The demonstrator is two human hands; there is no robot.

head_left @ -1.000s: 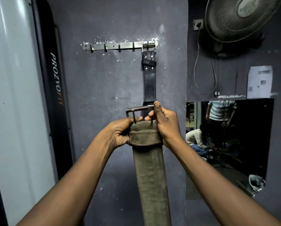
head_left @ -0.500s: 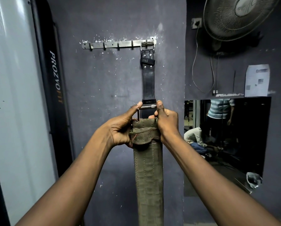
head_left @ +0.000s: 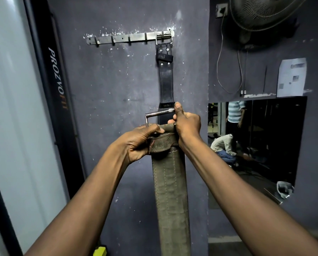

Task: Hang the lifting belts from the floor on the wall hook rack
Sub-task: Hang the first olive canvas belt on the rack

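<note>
Your left hand (head_left: 139,143) and right hand (head_left: 186,124) both grip the green belt (head_left: 170,191) at its buckle (head_left: 158,114) end, well below the hook rack (head_left: 136,36). The black belt (head_left: 166,84) hangs on the right-end hook. Aim badly and the buckle likely snags it or misses a hook, and the belt drops.

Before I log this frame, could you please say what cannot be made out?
Head view:
Lower end of the olive belt: cut off by the bottom edge.
Lower part of the black belt: hidden behind the olive belt.
Right side of the buckle: covered by the right hand.
Print on the paper notice: too small and blurred.
</note>
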